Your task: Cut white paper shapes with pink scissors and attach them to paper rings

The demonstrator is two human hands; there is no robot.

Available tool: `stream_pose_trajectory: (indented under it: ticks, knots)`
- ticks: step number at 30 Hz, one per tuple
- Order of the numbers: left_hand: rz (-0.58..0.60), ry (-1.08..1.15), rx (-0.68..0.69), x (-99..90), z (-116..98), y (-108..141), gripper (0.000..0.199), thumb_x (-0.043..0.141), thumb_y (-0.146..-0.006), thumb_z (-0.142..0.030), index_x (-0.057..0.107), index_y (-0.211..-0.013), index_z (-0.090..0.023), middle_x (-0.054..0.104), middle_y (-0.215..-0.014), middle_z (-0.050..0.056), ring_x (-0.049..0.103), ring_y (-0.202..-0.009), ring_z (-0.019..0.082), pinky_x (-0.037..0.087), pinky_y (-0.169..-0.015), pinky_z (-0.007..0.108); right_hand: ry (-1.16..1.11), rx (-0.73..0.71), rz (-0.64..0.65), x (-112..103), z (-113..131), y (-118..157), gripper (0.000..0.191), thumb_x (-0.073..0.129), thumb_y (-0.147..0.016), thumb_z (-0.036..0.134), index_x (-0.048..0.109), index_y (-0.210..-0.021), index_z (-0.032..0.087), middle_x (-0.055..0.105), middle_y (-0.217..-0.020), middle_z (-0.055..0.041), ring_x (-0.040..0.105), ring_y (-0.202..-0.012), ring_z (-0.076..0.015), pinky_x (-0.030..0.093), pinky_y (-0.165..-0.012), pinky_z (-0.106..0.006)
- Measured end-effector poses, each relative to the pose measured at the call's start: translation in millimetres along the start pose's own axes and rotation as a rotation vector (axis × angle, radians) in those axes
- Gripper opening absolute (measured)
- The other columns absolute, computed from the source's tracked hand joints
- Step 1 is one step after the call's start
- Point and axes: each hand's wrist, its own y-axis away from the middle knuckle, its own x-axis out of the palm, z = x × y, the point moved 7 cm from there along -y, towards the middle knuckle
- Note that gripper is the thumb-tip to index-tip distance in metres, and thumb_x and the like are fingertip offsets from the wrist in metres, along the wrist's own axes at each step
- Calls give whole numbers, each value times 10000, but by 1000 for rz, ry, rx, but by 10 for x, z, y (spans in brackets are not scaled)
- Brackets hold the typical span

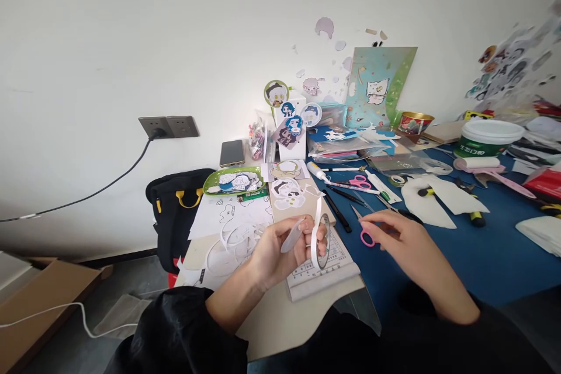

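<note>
My left hand [280, 248] is closed, palm up, above the front of the table. Its fingers pinch a small pale paper piece [292, 236] and a curved white paper strip [316, 245] with a grey-edged round cutout [324, 241] beside it. My right hand [401, 239] is closed at the handles of a pair of pink scissors [367, 238], whose blades point away to the left over the blue mat. Part of the handles is hidden by the thumb and fingers. Under the left hand lies a printed sheet [333, 260] with a rolled front edge.
White paper offcuts [232, 248] lie left of my left hand. Behind are a green tray [210, 185] of cutouts, a phone [232, 153] and a black cutter [336, 211]. Other pink scissors [360, 182], white cloths [427, 201] and a white-and-green tub [488, 139] stand further right.
</note>
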Motion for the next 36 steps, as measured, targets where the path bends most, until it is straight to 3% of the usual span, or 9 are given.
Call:
stream_pose_trajectory:
  ticks: [4,8,10,14,16,19,24,32,36]
  knots:
    - [-11,-88,-3,1,12,2,189,580,-710,-304,513,-563,-205,577,-664,42,558,-648,199,429,-651,331,-251,-168,212,468,511,149,368,454,-917,428,668,-689,232,638,-863,-60,576,-880,-235,424,-825,-337]
    - [67,-141,20,79,18,-3,203,534,-768,-297,584,-603,-190,636,-682,74,609,-773,250,447,-709,364,-530,-42,257,817,536,94,376,476,-898,484,661,-733,202,549,-677,-6,520,-609,-148,429,-615,-290]
    - [89,-165,61,106,5,-12,219,525,-796,-284,617,-626,-181,650,-719,82,607,-830,255,450,-762,376,-675,56,221,879,457,46,333,546,-853,492,693,-849,194,572,-677,-10,533,-612,-153,413,-546,-274]
    - [18,-259,274,71,-135,3,205,542,-853,-269,660,-719,-169,655,-952,71,566,-1002,228,413,-919,360,-974,18,-110,615,360,-24,230,617,-821,422,689,-810,204,665,-852,-40,599,-873,-203,459,-748,-305]
    - [-47,-394,375,41,-220,43,143,574,-857,-263,665,-782,-180,620,-1088,62,537,-1068,224,402,-947,355,-1041,-35,-234,438,332,-19,218,598,-840,399,633,-725,218,653,-804,-13,596,-810,-179,449,-784,-312]
    - [-84,-654,529,66,-332,125,42,632,-828,-226,670,-822,-209,601,-1116,57,530,-1080,220,409,-932,345,-859,-26,-96,377,340,-25,277,547,-872,439,604,-724,212,634,-735,-10,558,-673,-156,429,-692,-299]
    - [-93,-943,717,144,-396,208,121,633,-823,-189,711,-740,-231,609,-1107,71,534,-1086,228,392,-952,354,-700,20,202,487,331,-1,282,642,-797,457,569,-722,196,628,-671,-15,575,-685,-170,425,-669,-302]
    - [-84,-931,654,112,-344,174,188,583,-853,-187,710,-718,-221,607,-1096,73,545,-1064,229,400,-931,341,-729,-37,72,417,383,11,407,736,-698,355,356,-629,226,642,-710,7,590,-670,-165,450,-654,-309]
    - [-108,-647,583,32,-292,136,192,557,-873,-218,667,-1021,-273,620,-1091,45,573,-957,195,446,-803,302,-623,-55,-81,376,361,39,370,708,-724,312,365,-616,227,614,-693,12,567,-675,-163,433,-650,-301]
